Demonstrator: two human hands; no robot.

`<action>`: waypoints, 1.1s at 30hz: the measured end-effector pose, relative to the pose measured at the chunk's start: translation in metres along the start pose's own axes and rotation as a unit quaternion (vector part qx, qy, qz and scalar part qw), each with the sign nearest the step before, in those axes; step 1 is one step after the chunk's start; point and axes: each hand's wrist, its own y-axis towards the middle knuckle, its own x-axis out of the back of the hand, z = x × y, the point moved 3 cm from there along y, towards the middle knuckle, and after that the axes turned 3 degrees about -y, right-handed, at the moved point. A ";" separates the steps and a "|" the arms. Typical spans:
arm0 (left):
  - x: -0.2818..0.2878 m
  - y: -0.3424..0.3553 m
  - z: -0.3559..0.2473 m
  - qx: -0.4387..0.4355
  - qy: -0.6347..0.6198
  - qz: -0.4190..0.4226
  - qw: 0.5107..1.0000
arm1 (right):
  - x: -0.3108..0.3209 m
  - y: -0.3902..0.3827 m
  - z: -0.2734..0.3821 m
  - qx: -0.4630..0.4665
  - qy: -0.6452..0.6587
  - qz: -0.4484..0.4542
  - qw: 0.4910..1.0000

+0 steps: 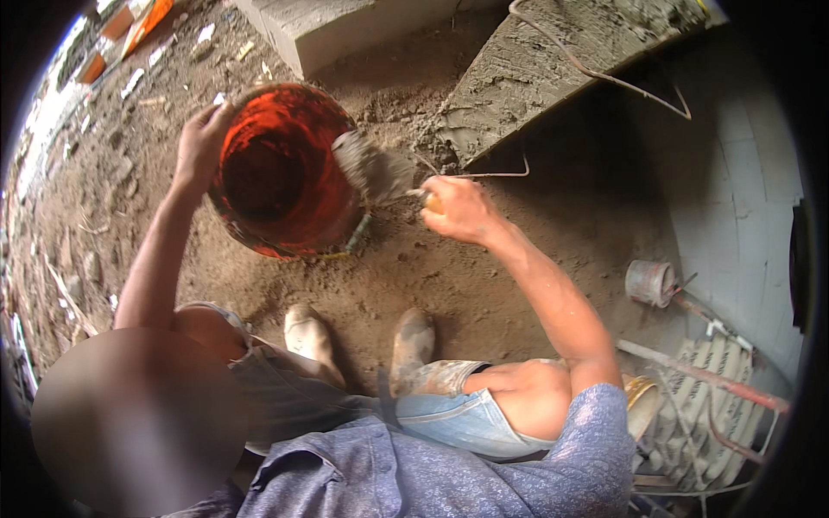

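Observation:
An orange-red bucket (332, 121) with a mortar-smeared inside sits on the dirt in front of me; its bottom is too dark to make out. My left hand (204, 142) is closed on the left side of its rim. In my right hand (459, 210) is the handle of a trowel (393, 176), held just to the right of the bucket. Grey mortar coats the trowel blade, whose tip overlaps the bucket's right rim. I cannot tell if the blade touches that rim.
Beyond the trowel, a slab edge (527, 82) carries rough grey mortar, and a bent metal rod (596, 69) crosses it. A concrete block (345, 34) lies behind the bucket. To the right are a small dirty pail (649, 283), stacked sacks (712, 397) and a pole (699, 373).

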 end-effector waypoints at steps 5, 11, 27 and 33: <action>0.006 0.006 0.012 -0.035 0.013 -0.014 0.999 | 0.050 -0.033 -0.024 0.061 -0.086 -0.078 0.991; -0.009 0.003 0.000 -0.065 0.110 -0.014 0.992 | 0.044 -0.027 -0.098 -0.210 0.431 0.169 0.861; -0.006 0.009 -0.017 -0.063 0.235 0.075 0.967 | 0.095 -0.131 -0.104 -0.244 0.268 0.038 0.931; 0.068 0.024 -0.015 0.081 0.481 0.024 0.873 | 0.013 -0.174 -0.141 -0.376 0.223 0.098 0.894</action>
